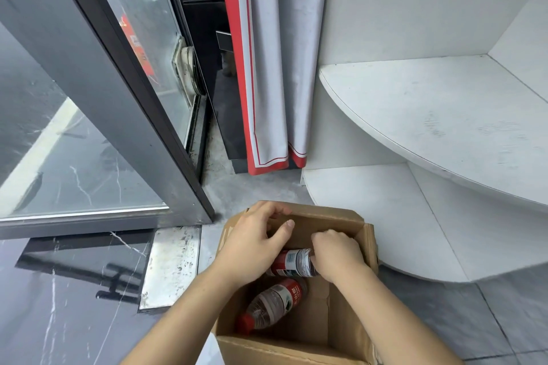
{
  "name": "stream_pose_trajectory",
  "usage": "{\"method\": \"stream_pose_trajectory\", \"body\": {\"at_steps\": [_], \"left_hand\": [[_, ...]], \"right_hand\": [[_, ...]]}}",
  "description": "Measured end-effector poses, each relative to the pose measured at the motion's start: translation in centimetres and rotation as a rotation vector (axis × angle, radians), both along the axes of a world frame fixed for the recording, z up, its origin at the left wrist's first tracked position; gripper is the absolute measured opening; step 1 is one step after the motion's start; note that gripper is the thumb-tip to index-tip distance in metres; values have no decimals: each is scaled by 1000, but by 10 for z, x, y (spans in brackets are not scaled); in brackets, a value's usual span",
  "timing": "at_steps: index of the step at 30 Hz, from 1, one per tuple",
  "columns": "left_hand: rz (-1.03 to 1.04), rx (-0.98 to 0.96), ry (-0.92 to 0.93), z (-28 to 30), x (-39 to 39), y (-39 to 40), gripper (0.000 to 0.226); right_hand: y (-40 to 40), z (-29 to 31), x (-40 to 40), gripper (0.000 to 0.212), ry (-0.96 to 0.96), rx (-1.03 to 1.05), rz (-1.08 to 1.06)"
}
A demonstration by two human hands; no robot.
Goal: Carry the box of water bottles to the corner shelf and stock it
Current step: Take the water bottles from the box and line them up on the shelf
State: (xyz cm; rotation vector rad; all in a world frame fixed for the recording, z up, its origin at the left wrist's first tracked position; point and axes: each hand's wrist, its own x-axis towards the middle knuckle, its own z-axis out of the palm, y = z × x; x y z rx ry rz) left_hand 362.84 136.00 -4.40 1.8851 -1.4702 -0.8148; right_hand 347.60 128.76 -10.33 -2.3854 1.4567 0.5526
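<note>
Right hand (336,255) grip closed on bottle (292,262); left hand (252,241) loosely open over it.

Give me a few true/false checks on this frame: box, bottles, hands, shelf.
1. The box sits on the floor beside the shelf. True.
2. The shelf already holds bottles. False: both visible tiers are bare.
3. The right hand is closed on the upper bottle inside the box. True.
4. The left hand is lifting the lower bottle. False: it rests at the box's far rim, and the lower bottle lies untouched on the box bottom.
5. Both visible bottles stand upright. False: both lie on their sides.
</note>
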Motion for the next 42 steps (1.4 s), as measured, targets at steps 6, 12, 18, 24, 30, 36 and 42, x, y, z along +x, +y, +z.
{"method": "stream_pose_trajectory", "body": {"at_steps": [6,12,18,24,30,36,42], "left_hand": [[-20,-10,9,-3,-1,1,18],[-24,-18,-12,-4,2,6,21],[-60,-7,-36,-7,0,8,19],[-62,39,-113,-9,2,7,29],[-142,114,-190,-8,24,9,71],[-325,168,-112,-10,26,8,88],[-170,-56,193,5,9,7,64]], "right_hand": [[-4,-38,2,56,295,169,37],[5,-64,2,76,536,59,158],[6,-56,0,47,316,44,172],[19,-13,28,28,-60,72,149],[17,55,18,21,-397,-103,74],[26,145,3,27,-978,-398,-19],[37,200,-7,19,-1276,-500,-22]]}}
